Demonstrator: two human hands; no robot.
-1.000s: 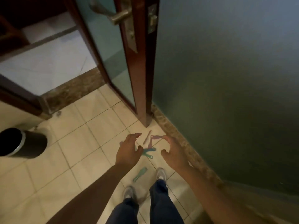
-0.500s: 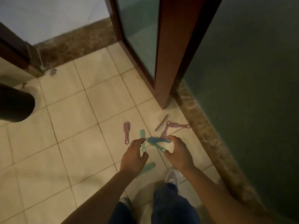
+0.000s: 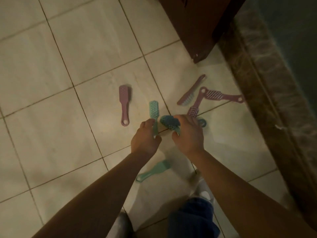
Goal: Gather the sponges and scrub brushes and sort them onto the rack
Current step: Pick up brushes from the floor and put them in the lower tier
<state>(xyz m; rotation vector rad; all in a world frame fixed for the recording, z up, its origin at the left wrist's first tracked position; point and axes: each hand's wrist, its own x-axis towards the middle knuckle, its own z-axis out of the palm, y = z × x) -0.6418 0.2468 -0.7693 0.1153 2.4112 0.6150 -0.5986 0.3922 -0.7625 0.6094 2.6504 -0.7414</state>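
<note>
Where the pale tiled floor (image 3: 51, 69) meets the dark wooden door frame (image 3: 193, 26) and a brown marble skirting (image 3: 267, 79), plastic scrub brushes are seen scattered. The handle of a light teal bristled brush (image 3: 154, 110) is pinched by the left hand (image 3: 145, 140), the brush head pointing away from the person. A darker blue-teal brush (image 3: 169, 124) is gripped by the right hand (image 3: 187, 134), fingers curled over it; a teal ring just right of that hand cannot be told apart as this brush's end or another's. A mauve flat-backed brush (image 3: 124, 103) is lying alone to the left. Three more mauve brushes (image 3: 202, 98) are clustered to the right, two of them crossing. A mint green brush (image 3: 155, 170) is lying between the forearms, near a grey shoe (image 3: 203, 189). No rack is in view.
</note>
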